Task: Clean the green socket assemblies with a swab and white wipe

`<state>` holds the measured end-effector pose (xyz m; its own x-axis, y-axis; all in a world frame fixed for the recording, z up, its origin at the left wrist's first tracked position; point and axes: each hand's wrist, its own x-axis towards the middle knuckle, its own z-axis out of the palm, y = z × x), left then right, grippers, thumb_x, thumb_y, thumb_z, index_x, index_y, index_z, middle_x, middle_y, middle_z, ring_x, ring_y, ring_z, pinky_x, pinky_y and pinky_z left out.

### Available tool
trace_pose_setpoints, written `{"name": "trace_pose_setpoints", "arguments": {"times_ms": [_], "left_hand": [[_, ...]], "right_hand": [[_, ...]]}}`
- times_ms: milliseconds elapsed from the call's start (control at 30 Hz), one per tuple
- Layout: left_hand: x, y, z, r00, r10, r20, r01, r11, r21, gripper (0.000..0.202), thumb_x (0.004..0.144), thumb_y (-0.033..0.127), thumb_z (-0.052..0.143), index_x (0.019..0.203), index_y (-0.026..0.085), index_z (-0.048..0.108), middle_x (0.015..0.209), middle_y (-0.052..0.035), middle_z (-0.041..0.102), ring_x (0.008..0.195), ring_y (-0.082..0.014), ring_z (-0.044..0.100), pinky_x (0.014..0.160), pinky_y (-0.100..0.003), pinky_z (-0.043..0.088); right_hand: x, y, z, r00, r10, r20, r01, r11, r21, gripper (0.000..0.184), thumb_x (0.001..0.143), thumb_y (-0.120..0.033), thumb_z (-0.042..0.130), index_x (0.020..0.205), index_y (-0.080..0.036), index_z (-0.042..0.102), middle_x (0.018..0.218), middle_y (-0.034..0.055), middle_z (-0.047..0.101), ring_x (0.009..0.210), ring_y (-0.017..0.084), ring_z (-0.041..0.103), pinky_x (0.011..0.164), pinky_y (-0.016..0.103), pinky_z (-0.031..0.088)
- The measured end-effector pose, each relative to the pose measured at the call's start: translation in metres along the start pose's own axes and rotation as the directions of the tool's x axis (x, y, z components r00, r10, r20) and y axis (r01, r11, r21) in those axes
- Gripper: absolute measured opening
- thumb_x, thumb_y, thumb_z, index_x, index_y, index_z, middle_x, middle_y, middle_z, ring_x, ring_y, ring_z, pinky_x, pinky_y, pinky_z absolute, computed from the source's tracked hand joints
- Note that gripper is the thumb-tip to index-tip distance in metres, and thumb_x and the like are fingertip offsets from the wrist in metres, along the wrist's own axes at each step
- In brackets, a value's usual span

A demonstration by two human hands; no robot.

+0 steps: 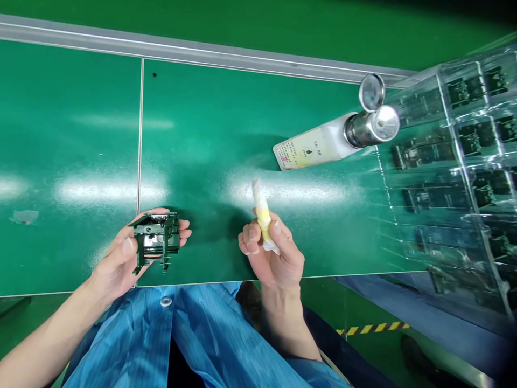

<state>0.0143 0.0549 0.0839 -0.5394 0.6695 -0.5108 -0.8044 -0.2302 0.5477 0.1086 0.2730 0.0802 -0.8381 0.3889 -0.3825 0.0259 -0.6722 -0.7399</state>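
My left hand [121, 256] grips a black plastic frame part [157, 240] with metal pieces inside it, just above the table's front edge. The thumb lies on its left side and fingertips show behind its right side. To the right, my right hand [277, 248] pinches a slim stick wrapped in white and yellow material [262, 215], its white tip pointing up and away from me. The wrapped core of the stick is hidden. Beyond that hand stands a white dispenser bottle [319, 143] with a label and a metal top, its round lid [371, 91] flipped up.
Clear plastic trays [448, 129] holding several similar black parts are stacked at the right. The green table [210, 124] has a seam left of centre and a metal rail [242, 56] along its back.
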Motion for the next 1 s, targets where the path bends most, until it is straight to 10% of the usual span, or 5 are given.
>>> {"name": "trace_pose_setpoints", "arguments": {"times_ms": [233,600,1000], "left_hand": [[-0.001,0.0,0.002,0.999,-0.01,-0.053,0.012,0.999,0.033,0.064,0.068,0.052,0.079,0.118,0.015,0.062,0.116,-0.02,0.068,0.113,-0.0428,0.06,0.102,-0.061,0.045],[-0.001,-0.003,0.001,0.999,0.003,-0.041,-0.003,1.0,0.003,0.065,0.069,0.048,0.078,0.124,0.017,0.059,0.117,-0.0182,0.067,0.12,-0.0432,0.056,0.103,-0.059,0.045],[0.004,-0.001,-0.007,1.0,-0.013,-0.006,0.012,0.993,-0.114,0.072,0.061,0.065,0.077,0.111,0.017,0.059,0.114,-0.0184,0.065,0.124,-0.045,0.051,0.109,-0.069,0.03]], "right_hand": [[-0.003,0.002,0.001,1.0,0.013,-0.018,-0.013,1.0,-0.001,0.019,0.074,-0.027,0.08,0.09,-0.023,0.07,0.08,0.001,0.064,0.072,0.015,0.06,0.071,0.03,0.05],[-0.024,0.023,0.039,0.999,0.013,0.052,0.0,0.974,-0.226,0.029,0.078,-0.033,0.076,0.072,-0.02,0.05,0.078,-0.0002,0.056,0.052,0.008,0.034,0.046,0.022,0.028],[-0.019,0.015,0.047,0.99,-0.008,0.138,0.005,1.0,0.017,0.013,0.087,-0.027,0.067,0.082,-0.021,0.058,0.077,-0.0013,0.057,0.042,0.003,0.033,0.039,0.02,0.022]]}}
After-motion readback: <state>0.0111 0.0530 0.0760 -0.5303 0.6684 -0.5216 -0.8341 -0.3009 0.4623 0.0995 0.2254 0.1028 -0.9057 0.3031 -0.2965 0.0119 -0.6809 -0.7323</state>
